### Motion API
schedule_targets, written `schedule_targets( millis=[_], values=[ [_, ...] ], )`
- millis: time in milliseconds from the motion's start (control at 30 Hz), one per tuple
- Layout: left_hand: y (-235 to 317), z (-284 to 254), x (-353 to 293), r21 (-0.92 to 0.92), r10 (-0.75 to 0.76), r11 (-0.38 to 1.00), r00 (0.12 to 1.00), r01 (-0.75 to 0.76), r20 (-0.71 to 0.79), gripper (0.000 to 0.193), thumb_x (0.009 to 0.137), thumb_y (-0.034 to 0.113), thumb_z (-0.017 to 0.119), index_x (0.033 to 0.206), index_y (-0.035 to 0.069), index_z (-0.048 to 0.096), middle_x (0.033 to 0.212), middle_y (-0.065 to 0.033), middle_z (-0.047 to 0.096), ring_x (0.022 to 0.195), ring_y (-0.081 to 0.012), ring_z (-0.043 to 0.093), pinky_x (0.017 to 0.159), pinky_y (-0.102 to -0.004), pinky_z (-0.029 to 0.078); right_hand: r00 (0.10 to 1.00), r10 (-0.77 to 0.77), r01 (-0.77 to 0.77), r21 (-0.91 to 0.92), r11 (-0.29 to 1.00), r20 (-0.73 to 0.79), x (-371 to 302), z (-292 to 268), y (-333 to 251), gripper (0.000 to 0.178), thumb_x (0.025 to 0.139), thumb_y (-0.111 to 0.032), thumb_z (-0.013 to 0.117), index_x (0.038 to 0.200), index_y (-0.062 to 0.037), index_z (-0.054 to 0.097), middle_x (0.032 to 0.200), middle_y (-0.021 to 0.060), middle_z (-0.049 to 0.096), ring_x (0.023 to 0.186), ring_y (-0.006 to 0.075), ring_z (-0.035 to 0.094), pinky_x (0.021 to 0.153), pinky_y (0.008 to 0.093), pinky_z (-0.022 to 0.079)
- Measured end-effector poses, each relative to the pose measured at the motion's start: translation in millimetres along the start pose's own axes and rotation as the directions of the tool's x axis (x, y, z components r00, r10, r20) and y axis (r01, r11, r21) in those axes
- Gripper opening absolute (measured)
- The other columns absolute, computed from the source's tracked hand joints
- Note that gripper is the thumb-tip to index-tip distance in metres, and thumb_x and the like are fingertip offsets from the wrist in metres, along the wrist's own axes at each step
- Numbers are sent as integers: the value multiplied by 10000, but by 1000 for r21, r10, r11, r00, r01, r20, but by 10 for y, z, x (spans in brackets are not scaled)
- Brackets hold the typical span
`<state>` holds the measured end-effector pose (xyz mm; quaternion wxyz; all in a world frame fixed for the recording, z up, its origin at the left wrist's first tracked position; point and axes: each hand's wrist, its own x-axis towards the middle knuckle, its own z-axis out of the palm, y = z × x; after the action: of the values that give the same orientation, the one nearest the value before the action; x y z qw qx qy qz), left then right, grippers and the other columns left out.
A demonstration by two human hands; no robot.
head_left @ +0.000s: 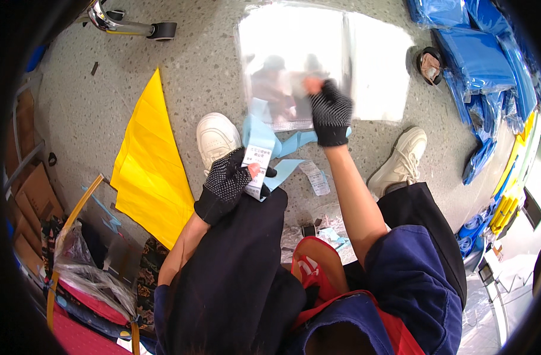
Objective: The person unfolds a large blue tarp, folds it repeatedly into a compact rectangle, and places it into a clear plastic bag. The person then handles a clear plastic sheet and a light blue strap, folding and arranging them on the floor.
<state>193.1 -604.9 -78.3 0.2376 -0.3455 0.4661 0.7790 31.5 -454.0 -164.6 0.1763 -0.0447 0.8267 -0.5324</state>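
My left hand (226,183), in a black glove with pale dots and bare fingertips, is closed on a strip of white labels (258,157) with light blue backing. Loops of the strip's blue backing (291,142) hang between my shoes, and a loose end with a printed label (315,177) trails to the right. Gloved the same way, my right hand (329,112) is over a glossy clear plastic package (258,47) on the floor. Its fingertips are blurred, so whether it holds anything cannot be told. Glare whitens much of the package.
A yellow sheet (152,160) lies to the left. Blue plastic-wrapped packs (477,59) are piled at the upper right, near a roll of tape (429,65). A caster leg (134,28) stands at the upper left. My white shoes (217,139) flank the strip; scraps (332,236) lie below.
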Motion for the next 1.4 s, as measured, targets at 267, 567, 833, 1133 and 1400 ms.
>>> schedule_targets(
  millis=[267,567,833,1133,1400],
  values=[
    [-32,-63,-36,-115,28,992,976,-54,-218,382,890,229,561,1164,-33,518,942,-169,654,690,-171,625,634,-278,515,857,-443,510,-551,661,262,-160,92,455,285,699,-332,743,876,-126,658,750,72,592,731,278,561,684,401,427],
    [-15,1,-8,-129,41,989,979,-68,-201,364,926,229,525,1179,-32,534,938,-152,666,727,-184,646,664,-294,534,914,-390,399,-411,819,111,-251,172,712,151,814,-227,666,827,-79,640,765,100,617,703,283,582,639,377,437],
    [-8,37,52,-118,6,993,984,-27,-175,361,935,270,532,1140,-26,554,901,-146,663,708,-178,647,644,-300,538,598,387,-55,445,894,-702,-373,-578,549,250,922,-295,521,961,-48,516,762,34,552,652,136,526,589,266,434],
    [3,61,45,326,223,929,968,-176,-113,324,919,251,560,1125,4,596,946,-95,666,855,-177,633,771,-303,483,896,65,-183,230,956,440,-625,-10,-490,160,805,-88,701,949,-27,666,814,36,628,760,106,588,708,267,494],
    [-12,29,8,184,74,980,997,-71,-9,379,917,268,559,1166,-16,560,954,-100,668,823,-140,631,729,-266,507,783,25,-116,107,988,622,-366,-69,-359,252,818,-255,692,850,-5,675,659,78,613,661,142,600,648,292,470]
  ],
)
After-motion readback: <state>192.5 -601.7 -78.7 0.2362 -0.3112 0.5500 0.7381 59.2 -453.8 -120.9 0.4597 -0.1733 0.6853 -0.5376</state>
